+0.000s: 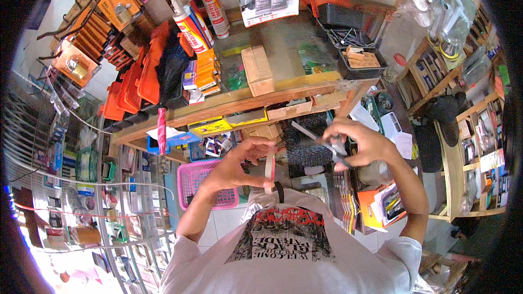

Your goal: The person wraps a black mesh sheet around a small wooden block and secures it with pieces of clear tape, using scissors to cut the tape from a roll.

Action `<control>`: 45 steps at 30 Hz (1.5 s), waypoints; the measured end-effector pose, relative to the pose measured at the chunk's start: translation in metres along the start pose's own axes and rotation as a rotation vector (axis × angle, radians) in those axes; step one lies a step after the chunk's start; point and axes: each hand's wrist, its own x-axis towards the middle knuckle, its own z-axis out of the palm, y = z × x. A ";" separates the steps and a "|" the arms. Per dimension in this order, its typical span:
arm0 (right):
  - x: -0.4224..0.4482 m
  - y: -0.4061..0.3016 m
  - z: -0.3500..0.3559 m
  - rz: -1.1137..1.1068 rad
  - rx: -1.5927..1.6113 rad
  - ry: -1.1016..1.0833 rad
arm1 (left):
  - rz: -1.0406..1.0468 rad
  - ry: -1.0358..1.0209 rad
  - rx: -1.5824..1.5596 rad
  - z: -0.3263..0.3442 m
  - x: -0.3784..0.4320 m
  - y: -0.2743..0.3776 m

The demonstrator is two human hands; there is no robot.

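Between the thumb and fingers of my left hand point(235, 169) stands a thin, pale flat piece point(269, 165), seen edge-on with some red on its side. What it is made of I cannot tell. My right hand point(361, 141) grips a bladed tool, apparently scissors point(308, 131). Its long grey blade points up and left, towards the counter, and a dark handle shows by my fingers. Part of the tool is blurred. The blade and the flat piece are apart. Both hands are in front of my torso, below the counter's wooden edge.
A glass-topped wooden counter point(229, 105) stands ahead, with a cardboard box point(257, 69), silicone sealant tubes point(193, 28) and a tray of nails point(351, 37). Below are a pink plastic basket point(196, 175) and an orange box point(369, 208). Wooden shelves point(482, 143) stand at right.
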 end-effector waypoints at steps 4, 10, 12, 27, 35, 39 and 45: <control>-0.002 -0.004 0.005 -0.018 -0.014 -0.129 | -0.052 -0.077 0.041 0.002 0.007 0.020; 0.006 -0.018 0.010 -0.037 -0.021 -0.161 | 0.034 -0.153 0.101 0.017 0.016 0.025; 0.009 -0.022 0.013 -0.018 -0.009 -0.167 | 0.030 -0.169 0.138 0.019 0.018 0.028; 0.024 -0.031 0.018 0.037 -0.058 -0.231 | -0.001 -0.226 0.190 0.020 0.007 0.016; 0.021 -0.030 0.014 -0.039 -0.077 -0.121 | 0.031 -0.163 0.004 0.019 0.000 0.004; 0.023 -0.033 -0.021 0.168 -0.240 -0.067 | 0.106 -0.016 -0.075 0.022 -0.006 0.005; 0.080 0.020 -0.050 0.473 -0.351 0.304 | 0.274 0.079 0.067 0.026 0.009 0.026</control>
